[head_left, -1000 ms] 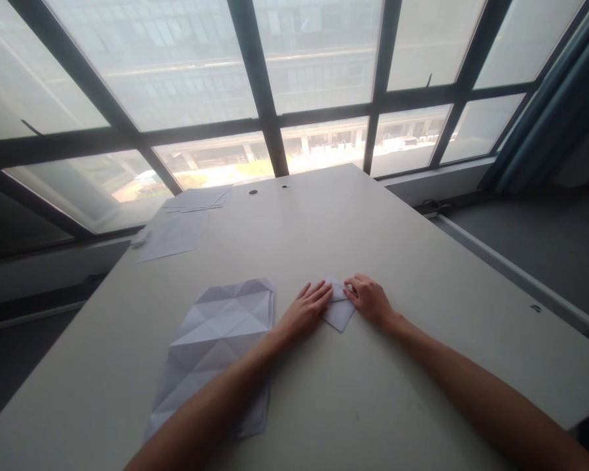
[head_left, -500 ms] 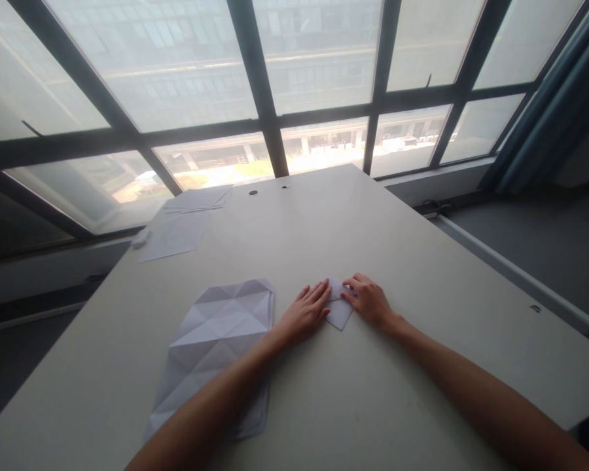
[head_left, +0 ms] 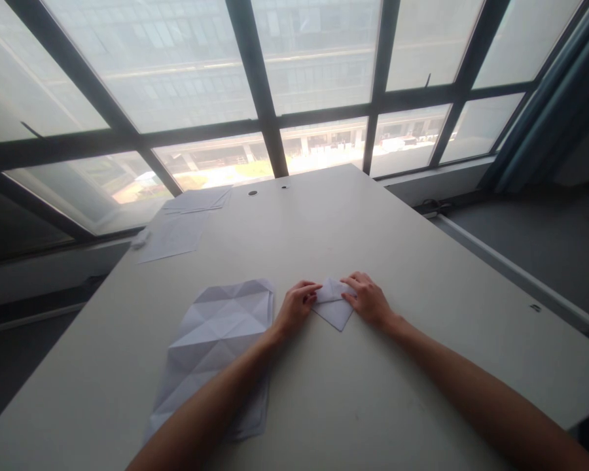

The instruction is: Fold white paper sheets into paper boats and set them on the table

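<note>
A small folded white paper [head_left: 334,313] lies on the white table, its lower corner pointing toward me. A horizontal fold edge crosses it, with a peaked flap above. My left hand [head_left: 297,306] is at its left edge, fingers curled and pinching the paper's left corner. On the other side, my right hand [head_left: 367,297] grips the right corner between thumb and fingers. Left of my left hand, beside and partly under my forearm, rests a stack of larger creased paper sheets [head_left: 220,320] with a grid of diagonal folds.
Flat white sheets [head_left: 177,232] lie at the table's far left, next to a small white crumpled item [head_left: 140,238]. The table [head_left: 422,294] reaches up to large windows [head_left: 319,59]. A blue curtain [head_left: 535,118] hangs at the right.
My left hand has drawn back to the left from lying flat on the folded paper and now curls at its left corner, uncovering more paper. My right hand has barely moved.
</note>
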Demonstrator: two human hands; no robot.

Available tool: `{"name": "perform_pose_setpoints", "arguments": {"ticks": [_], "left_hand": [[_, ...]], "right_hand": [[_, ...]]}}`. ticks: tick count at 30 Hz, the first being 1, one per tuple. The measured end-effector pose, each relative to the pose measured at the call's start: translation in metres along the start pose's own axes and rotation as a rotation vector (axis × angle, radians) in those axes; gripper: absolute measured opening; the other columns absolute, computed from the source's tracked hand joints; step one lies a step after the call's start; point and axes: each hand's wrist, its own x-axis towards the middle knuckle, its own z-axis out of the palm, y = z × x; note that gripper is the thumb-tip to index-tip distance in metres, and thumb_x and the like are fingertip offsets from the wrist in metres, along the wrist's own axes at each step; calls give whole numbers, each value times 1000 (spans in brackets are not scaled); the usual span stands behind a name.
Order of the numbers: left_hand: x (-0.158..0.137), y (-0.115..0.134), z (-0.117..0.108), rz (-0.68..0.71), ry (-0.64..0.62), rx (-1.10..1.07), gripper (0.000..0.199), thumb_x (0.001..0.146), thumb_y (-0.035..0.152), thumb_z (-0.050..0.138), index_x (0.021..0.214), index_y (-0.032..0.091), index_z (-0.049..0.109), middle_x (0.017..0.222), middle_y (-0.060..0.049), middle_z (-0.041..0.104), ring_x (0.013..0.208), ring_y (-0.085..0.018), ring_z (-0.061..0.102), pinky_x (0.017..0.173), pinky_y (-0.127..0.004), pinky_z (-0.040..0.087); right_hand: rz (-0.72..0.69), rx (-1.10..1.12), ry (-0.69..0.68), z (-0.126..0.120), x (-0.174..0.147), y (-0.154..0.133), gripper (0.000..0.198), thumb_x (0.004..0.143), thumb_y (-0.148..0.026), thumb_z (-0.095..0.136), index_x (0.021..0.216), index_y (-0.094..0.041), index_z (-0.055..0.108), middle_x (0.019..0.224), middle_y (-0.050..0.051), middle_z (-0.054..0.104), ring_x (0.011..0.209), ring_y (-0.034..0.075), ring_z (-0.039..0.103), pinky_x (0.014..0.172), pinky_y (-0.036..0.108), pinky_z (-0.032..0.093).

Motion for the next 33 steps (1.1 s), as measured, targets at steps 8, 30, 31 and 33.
{"name": "perform_pose_setpoints", "arguments": {"ticks": [8,30,31,33], "left_hand": [[6,3,-4,-118,28,-35,17,85,20,60,93,18,74,93,-6,71,77,-16,67,71,-27,55],[-23,16,11,205,-379,741,76,96,62,26,152,10,22,158,-17,18,148,-27,11,118,-48,16],[-23,17,11,206,-379,742,76,96,62,26,152,10,22,158,-17,18,148,-27,11,118,-48,16],[-22,18,11,205,-380,741,75,97,61,26,152,11,22,158,-16,18,148,-26,11,118,-47,16]], "right_hand": [[-324,-86,-142,-1,-1,-5,46,89,-5,47,123,-30,64,134,5,55,117,23,48,94,38,40],[4,-305,-213,18,-23,-12,74,98,-55,27,149,-2,28,156,19,21,147,27,11,117,53,2],[50,-324,-203,18,-23,-10,74,98,-54,27,148,-1,29,156,20,21,147,28,11,117,53,1],[143,-344,-173,17,-21,-5,69,99,-48,26,148,0,30,156,21,21,147,28,11,117,54,1]]}}
